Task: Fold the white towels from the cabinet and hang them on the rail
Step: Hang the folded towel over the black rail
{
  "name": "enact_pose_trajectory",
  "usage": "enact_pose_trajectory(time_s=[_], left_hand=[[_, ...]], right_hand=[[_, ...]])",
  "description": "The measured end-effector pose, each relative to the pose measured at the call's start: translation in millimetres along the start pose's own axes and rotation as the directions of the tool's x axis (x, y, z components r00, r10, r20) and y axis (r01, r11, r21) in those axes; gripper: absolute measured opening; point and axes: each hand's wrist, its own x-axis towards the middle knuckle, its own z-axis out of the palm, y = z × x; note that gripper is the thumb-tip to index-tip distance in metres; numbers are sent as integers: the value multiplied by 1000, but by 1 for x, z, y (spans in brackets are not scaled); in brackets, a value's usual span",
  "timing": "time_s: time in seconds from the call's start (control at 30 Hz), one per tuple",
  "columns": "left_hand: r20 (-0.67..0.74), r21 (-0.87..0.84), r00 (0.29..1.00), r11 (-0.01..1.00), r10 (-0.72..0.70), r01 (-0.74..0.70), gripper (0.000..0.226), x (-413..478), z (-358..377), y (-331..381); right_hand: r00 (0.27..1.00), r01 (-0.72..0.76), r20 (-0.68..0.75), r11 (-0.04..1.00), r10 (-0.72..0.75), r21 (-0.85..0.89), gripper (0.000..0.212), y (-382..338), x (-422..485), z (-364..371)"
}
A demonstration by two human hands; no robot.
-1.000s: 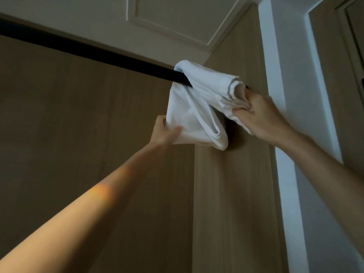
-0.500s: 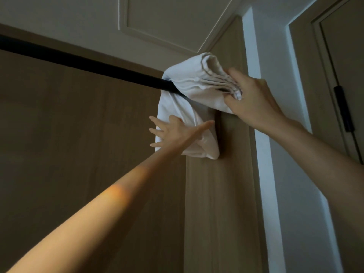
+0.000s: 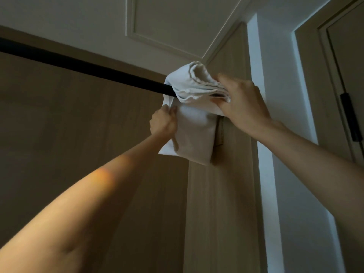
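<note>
- The left hand (image 3: pixel 163 123) is raised at the end of a nearly straight bare arm. Its back faces the camera and its fingers are curled, gripping the left edge of the white towel (image 3: pixel 195 134).
- The right hand (image 3: pixel 245 104) is raised higher, with the wrist bent. Its fingers lie over the bunched top of the towel and the thumb sits beneath, so the stacked layers are clamped between them.
- The towel is draped over the black rail (image 3: pixel 88 68), between the two hands. The bulk of it is just right of the left hand and below the right hand.
- The hanging part has its long axis running down from the rail, and its lower folded edge is below the left hand.
- The upper bunch lies across the rail, with its layered edges pointing toward the right hand's palm.
- The rail slants from far left of the left hand up to the towel, where the cloth hides its end.
- A wooden panel (image 3: pixel 216 203) stands directly behind the towel and under the right hand.
- A black hinge (image 3: pixel 351 119) sits on the door frame, well right of the right hand.
</note>
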Motion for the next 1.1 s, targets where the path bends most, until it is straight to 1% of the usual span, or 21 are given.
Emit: enact_pose_trajectory(time_s=[0.07, 0.13, 0.2, 0.27, 0.3, 0.33, 0.4, 0.43, 0.47, 0.53, 0.6, 0.67, 0.73, 0.8, 0.83, 0.9, 0.97, 1.0, 1.03, 1.1], left_hand=[[4, -90, 1000, 996, 17, -17, 37, 2, -6, -10], [27, -142, 999, 989, 41, -37, 36, 2, -12, -21], [43, -159, 994, 983, 96, -88, 36, -1, -16, -29], [47, -162, 992, 981, 114, -105, 39, -7, -17, -34], [63, -175, 993, 981, 96, -84, 46, -11, -17, -35], [104, -196, 993, 980, 54, -33, 54, -13, -14, -39], [228, -241, 973, 965, -42, 98, 68, -17, -13, -45], [304, -248, 950, 958, -66, 146, 72, -16, -12, -49], [371, -242, 926, 956, -67, 166, 69, -16, -10, -51], [448, -260, 893, 950, -42, 175, 59, -22, -12, -49], [487, -342, 873, 921, 2, 188, 66, -26, -12, -49], [517, -405, 853, 899, 73, 169, 68, -29, -13, -50], [527, -423, 843, 894, 110, 148, 68, -29, -13, -53], [539, -433, 837, 883, 92, 182, 84, -27, -15, -60], [554, -448, 829, 868, 80, 216, 89, -29, -17, -62], [606, -496, 788, 825, 106, 270, 91, -30, -20, -64], [619, -536, 772, 796, 145, 280, 87, -30, -21, -63], [596, -542, 792, 793, 132, 276, 80, -30, -20, -60], [571, -546, 814, 790, 107, 280, 66, -30, -21, -53], [542, -557, 840, 756, 18, 343, 27, -33, -23, -37]], right_hand=[[999, 23, -29, 999, -25, -42, 11, 1, 3, 2], [998, 10, -63, 998, -13, -54, 22, 4, 1, 6], [998, -12, -59, 999, 9, -48, 34, 5, -7, 13], [999, -13, -44, 999, 11, -52, 45, 2, -18, 23], [999, -18, -41, 999, 16, -50, 48, 0, -24, 27], [999, -20, -41, 999, 19, -45, 49, -1, -31, 32], [999, -28, -47, 999, 26, -37, 49, -2, -42, 40], [998, -28, -51, 999, 26, -42, 47, -3, -47, 43], [998, -20, -60, 998, 17, -52, 46, -4, -51, 47], [996, 7, -89, 996, -15, -89, 47, -5, -56, 54], [992, 18, -123, 991, -34, -132, 51, -5, -59, 62], [990, 12, -139, 986, -35, -168, 58, -3, -62, 67], [990, 23, -132, 982, -49, -186, 55, -1, -64, 68], [990, 32, -129, 981, -57, -191, 48, -1, -67, 68], [991, 21, -125, 982, -45, -187, 49, -2, -68, 68], [994, -13, -110, 986, -6, -167, 54, -6, -71, 72], [995, -42, -98, 988, 28, -146, 55, -10, -76, 80], [994, -54, -97, 988, 40, -144, 54, -11, -80, 85], [994, -67, -99, 987, 53, -144, 53, -12, -84, 90], [990, -96, -114, 987, 81, -128, 60, -14, -92, 99]])
